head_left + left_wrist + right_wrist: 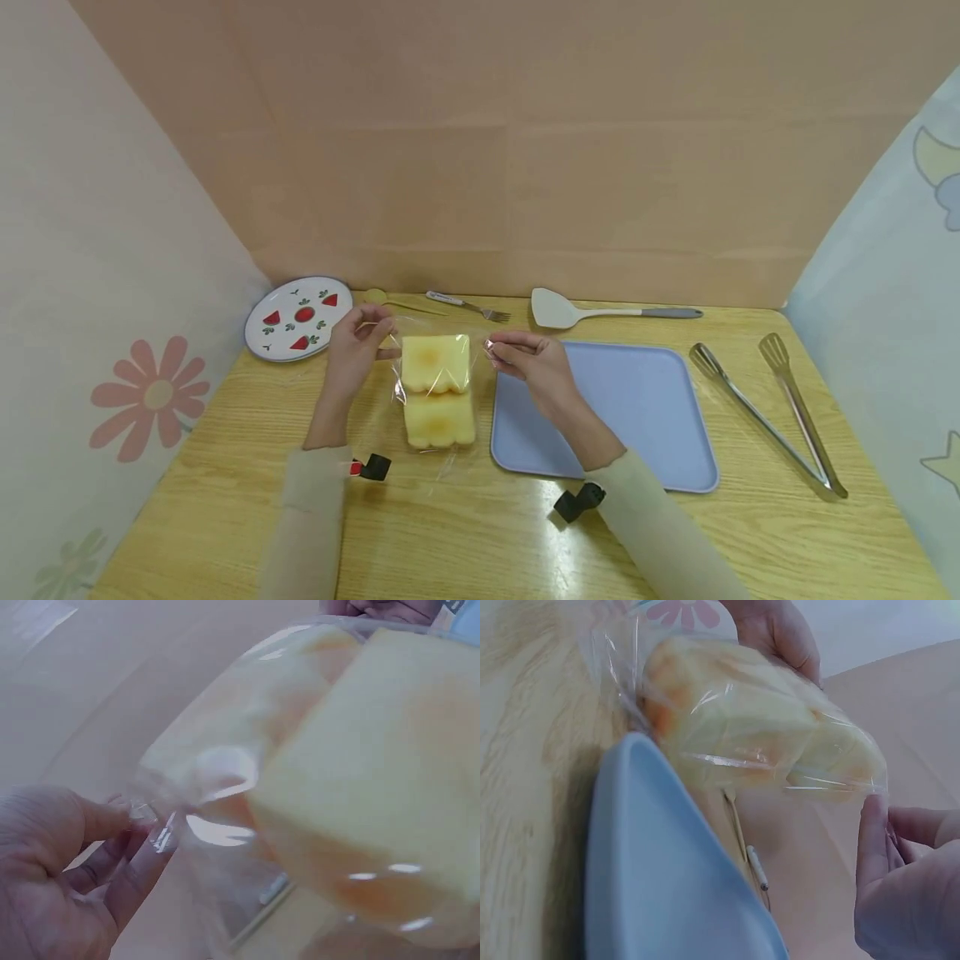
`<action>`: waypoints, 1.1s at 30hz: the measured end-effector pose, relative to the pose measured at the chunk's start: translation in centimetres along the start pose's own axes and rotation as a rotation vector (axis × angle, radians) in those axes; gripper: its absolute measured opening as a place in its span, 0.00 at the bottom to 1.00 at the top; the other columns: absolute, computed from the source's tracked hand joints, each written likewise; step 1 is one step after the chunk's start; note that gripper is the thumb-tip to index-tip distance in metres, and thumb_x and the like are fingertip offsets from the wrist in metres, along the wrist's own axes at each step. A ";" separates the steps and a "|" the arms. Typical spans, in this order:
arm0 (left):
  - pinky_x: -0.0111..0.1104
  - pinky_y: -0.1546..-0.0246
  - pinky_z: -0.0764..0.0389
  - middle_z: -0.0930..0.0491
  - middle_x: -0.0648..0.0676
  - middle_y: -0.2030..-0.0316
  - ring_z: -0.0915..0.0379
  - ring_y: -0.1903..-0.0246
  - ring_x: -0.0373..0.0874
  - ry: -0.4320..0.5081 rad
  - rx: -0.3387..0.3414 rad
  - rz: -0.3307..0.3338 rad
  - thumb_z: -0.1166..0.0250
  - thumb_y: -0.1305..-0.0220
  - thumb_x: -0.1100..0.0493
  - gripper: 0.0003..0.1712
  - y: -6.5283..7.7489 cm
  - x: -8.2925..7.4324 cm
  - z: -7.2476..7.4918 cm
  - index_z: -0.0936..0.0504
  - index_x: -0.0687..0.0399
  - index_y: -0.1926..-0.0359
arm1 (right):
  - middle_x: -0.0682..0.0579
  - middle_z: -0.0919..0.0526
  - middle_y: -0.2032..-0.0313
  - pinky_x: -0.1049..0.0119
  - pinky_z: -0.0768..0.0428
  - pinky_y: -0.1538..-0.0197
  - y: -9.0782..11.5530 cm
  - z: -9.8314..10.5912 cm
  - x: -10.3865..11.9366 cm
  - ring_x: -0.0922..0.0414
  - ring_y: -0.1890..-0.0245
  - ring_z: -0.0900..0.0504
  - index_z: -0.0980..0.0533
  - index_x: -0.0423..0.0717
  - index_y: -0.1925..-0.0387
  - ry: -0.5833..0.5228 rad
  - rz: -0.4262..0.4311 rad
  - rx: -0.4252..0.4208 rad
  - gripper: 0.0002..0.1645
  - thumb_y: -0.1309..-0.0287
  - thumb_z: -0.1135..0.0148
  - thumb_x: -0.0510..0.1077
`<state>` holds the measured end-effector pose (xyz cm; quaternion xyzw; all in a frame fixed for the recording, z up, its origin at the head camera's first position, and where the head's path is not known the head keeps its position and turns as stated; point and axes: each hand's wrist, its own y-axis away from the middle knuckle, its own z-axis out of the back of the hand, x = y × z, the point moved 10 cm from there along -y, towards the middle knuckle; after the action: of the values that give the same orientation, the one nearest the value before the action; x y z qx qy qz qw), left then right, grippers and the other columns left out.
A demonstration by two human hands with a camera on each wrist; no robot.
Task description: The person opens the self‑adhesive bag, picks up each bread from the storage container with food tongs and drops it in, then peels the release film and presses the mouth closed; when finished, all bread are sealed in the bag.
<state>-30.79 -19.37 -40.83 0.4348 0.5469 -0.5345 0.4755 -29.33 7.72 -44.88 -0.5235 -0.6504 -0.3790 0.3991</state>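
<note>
A clear plastic bag point(442, 461) holds pale yellow slices of toast bread point(438, 358), one overlapping another, with browner patches on them. My left hand point(356, 346) pinches the bag's upper left edge between thumb and fingers; the left wrist view shows crumpled film at those fingertips point(139, 817). At the upper right corner, my right hand point(536, 368) pinches the film. The bag hangs between both hands, and in the right wrist view the bread point(742, 720) appears beyond the tray's rim.
A blue tray point(630, 408) lies under and beside my right forearm. Metal tongs point(806, 425) rest at the right. Along the back are a white spatula point(555, 310), a fork point(468, 307), a wooden spoon point(375, 296) and a watermelon-patterned plate point(292, 329).
</note>
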 end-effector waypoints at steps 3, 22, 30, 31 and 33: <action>0.36 0.61 0.11 0.23 0.58 0.51 0.21 0.58 0.44 -0.004 -0.002 0.030 0.41 0.24 0.59 0.18 -0.2 1.1 -0.1 0.24 0.73 0.45 | 0.47 0.09 0.60 0.65 0.12 0.55 -0.3 0.3 -0.6 0.55 0.59 0.10 0.21 0.26 0.46 0.031 -0.030 -0.007 0.18 0.34 0.34 0.33; 0.45 0.36 0.25 0.37 0.69 0.30 0.33 0.33 0.62 0.129 0.193 0.285 0.54 0.17 0.50 0.31 -0.1 6.4 -0.8 0.41 0.69 0.27 | 0.31 0.23 0.38 0.55 0.14 0.48 -1.0 1.1 -2.8 0.48 0.50 0.15 0.43 0.37 0.25 0.171 -0.103 0.031 0.32 0.22 0.50 0.45; 0.41 0.35 0.25 0.38 0.67 0.29 0.31 0.33 0.59 0.101 0.206 0.355 0.55 0.17 0.48 0.33 0.1 7.3 -0.4 0.43 0.68 0.26 | 0.32 0.28 0.38 0.53 0.16 0.44 -1.2 1.0 -3.4 0.39 0.44 0.19 0.47 0.37 0.24 0.162 -0.124 0.041 0.33 0.21 0.53 0.44; 0.41 0.34 0.25 0.38 0.67 0.29 0.31 0.34 0.57 0.102 0.204 0.364 0.55 0.17 0.48 0.33 0.2 7.4 -0.3 0.43 0.68 0.26 | 0.33 0.29 0.39 0.53 0.16 0.43 -1.2 1.0 -3.4 0.39 0.44 0.19 0.47 0.36 0.24 0.162 -0.122 0.040 0.33 0.21 0.53 0.44; 0.41 0.34 0.26 0.39 0.67 0.29 0.30 0.35 0.56 0.101 0.204 0.378 0.56 0.17 0.49 0.32 0.3 7.4 -0.1 0.43 0.69 0.26 | 0.36 0.30 0.40 0.54 0.16 0.43 -1.3 1.1 -3.4 0.39 0.45 0.18 0.47 0.35 0.25 0.160 -0.120 0.035 0.33 0.21 0.52 0.43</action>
<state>-31.79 -19.46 -48.21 0.6018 0.4217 -0.4661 0.4928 -30.30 7.23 -48.58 -0.4448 -0.6530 -0.4316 0.4354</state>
